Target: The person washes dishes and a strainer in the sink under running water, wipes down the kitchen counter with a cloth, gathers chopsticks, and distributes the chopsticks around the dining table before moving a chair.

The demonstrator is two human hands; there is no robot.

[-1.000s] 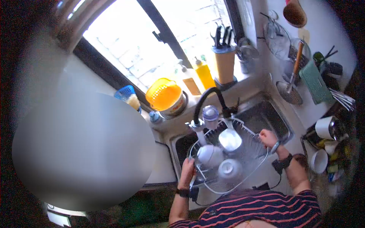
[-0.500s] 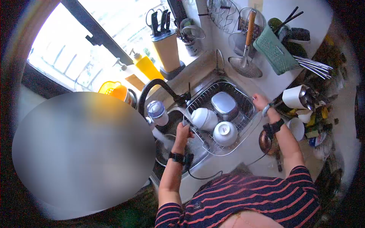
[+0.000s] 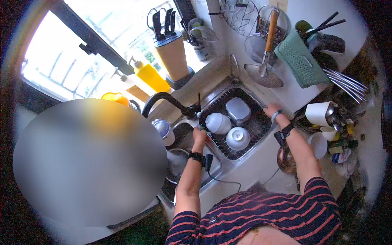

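Both hands are apart, one at either side of the wire dish rack [image 3: 256, 130], which sits down in the right-hand basin of the sink [image 3: 219, 166]. The left hand [image 3: 199, 136] is curled on the rim beside the middle divider, and the right hand [image 3: 272, 110] is closed on the opposite rim; the fingertips are mostly hidden, so how firmly each presses cannot be told. Inside the rack, a white bowl [image 3: 238, 139] lies upside down nearest the person, more white bowls [image 3: 218, 123] lean near the left hand, and a metal box [image 3: 238, 109] rests toward the back. Holding opposite sides like this seems sound, since it should let both arms share the weight evenly. The rack is best kept level, with the two hands working at the same pace, because the rounded bowls look likely to slide or knock together on a slope. The left hand has the tighter spot, close to the black tap [image 3: 163, 96], so its knuckles want a little care there. The dark cord [image 3: 222, 178] hanging from the left wrist strap [image 3: 197, 157] would also be better kept clear of the rack's wires
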